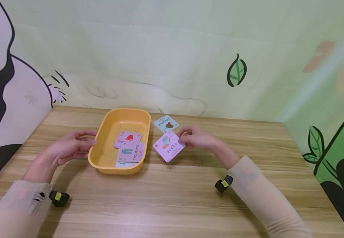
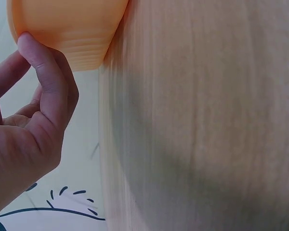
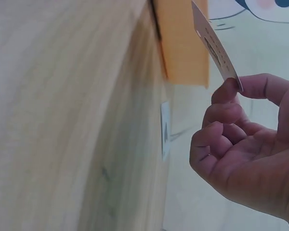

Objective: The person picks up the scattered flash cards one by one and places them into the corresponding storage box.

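Note:
In the head view my right hand [image 1: 195, 137] pinches a pink card [image 1: 167, 148] printed "socks" with a blue sock, thumb and forefinger at its edge. The right wrist view shows that card [image 3: 216, 48] edge-on, raised over the wood, with the other fingers folded under. On the left, my left hand [image 1: 74, 145] stands beside a yellow tray [image 1: 100, 162], loosely bent fingertips at its outer rim. Inside the tray lie a "trousers" card [image 1: 127, 151], a partly covered pink card [image 1: 131, 136] with a red garment, and a pale blue card [image 1: 120, 163], mostly hidden.
A light blue "coconut" card [image 1: 164, 123] rests on the wooden table [image 1: 175, 198], right of the tray and behind the held card. A printed cloth backdrop [image 1: 160, 66] rises directly behind the table's far edge.

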A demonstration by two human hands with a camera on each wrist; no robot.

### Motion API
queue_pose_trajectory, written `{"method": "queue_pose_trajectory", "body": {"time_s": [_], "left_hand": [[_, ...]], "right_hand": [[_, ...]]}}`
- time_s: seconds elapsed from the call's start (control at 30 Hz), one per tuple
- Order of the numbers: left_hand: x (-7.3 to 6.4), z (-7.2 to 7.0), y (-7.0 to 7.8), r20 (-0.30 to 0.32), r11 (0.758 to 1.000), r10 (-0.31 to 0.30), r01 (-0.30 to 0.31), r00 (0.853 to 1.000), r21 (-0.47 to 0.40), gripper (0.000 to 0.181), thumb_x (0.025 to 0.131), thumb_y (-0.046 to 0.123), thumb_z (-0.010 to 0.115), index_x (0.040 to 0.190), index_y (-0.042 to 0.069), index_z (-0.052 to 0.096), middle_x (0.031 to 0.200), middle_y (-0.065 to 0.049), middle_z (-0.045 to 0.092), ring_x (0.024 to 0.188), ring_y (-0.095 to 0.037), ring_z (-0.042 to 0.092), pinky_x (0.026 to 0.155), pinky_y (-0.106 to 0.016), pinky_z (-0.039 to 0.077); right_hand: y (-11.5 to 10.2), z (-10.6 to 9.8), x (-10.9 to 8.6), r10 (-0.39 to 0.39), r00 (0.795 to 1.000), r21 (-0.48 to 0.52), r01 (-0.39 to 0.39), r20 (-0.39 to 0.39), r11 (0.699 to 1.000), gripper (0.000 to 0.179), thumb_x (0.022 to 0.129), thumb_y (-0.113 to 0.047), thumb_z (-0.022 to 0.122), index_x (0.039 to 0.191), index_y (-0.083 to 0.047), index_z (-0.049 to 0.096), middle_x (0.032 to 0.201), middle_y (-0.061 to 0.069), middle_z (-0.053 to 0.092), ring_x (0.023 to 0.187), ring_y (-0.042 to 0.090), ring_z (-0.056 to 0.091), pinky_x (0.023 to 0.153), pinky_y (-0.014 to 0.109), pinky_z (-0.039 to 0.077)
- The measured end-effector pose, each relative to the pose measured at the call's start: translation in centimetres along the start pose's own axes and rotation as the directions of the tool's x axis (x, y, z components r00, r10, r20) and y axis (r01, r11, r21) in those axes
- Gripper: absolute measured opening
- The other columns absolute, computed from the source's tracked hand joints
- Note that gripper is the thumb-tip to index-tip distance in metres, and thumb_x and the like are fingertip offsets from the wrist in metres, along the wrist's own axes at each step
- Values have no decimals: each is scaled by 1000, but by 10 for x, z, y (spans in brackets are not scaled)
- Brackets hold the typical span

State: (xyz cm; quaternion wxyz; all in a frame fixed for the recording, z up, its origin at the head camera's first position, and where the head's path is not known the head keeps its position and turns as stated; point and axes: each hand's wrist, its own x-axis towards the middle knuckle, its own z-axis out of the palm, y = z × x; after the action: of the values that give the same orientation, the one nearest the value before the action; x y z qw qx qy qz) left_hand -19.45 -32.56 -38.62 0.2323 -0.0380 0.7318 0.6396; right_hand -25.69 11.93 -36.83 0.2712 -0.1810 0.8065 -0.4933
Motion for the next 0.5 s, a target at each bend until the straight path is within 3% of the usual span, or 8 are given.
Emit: {"method": "queue_pose_trajectory", "body": {"time_s": [0.13, 0.37, 0.5], "left_hand": [[0, 0, 0, 0, 1000, -2, 2, 1000, -2, 70, 105, 16, 60, 158, -5, 19, 114, -3, 70, 97, -19, 72, 85, -39, 60], [-1, 1, 1, -1, 1000, -4, 4, 1000, -6, 69, 105, 15, 60, 157, -5, 20, 114, -3, 71, 98, -19, 72, 86, -39, 59], [-1, 1, 1, -3, 1000, -3, 3, 1000, -5, 69, 105, 16, 60, 157, -5, 20, 114, -3, 70, 98, -19, 72, 86, -39, 59]], "right_hand": [[-5, -4, 2, -1, 998, 60, 5, -61, 998, 21, 96, -7, 60, 115, 3, 62, 91, 7, 63, 70, 14, 48, 63, 25, 38], [-7, -2, 13, -27, 991, 167, 49, -129, 985, 23, 96, -6, 60, 117, 5, 60, 86, 8, 62, 67, 14, 46, 62, 24, 35], [-12, 3, 18, -51, 989, 176, 76, -141, 981, 24, 96, -5, 63, 118, 4, 61, 83, 7, 62, 67, 15, 47, 61, 23, 37]]}}
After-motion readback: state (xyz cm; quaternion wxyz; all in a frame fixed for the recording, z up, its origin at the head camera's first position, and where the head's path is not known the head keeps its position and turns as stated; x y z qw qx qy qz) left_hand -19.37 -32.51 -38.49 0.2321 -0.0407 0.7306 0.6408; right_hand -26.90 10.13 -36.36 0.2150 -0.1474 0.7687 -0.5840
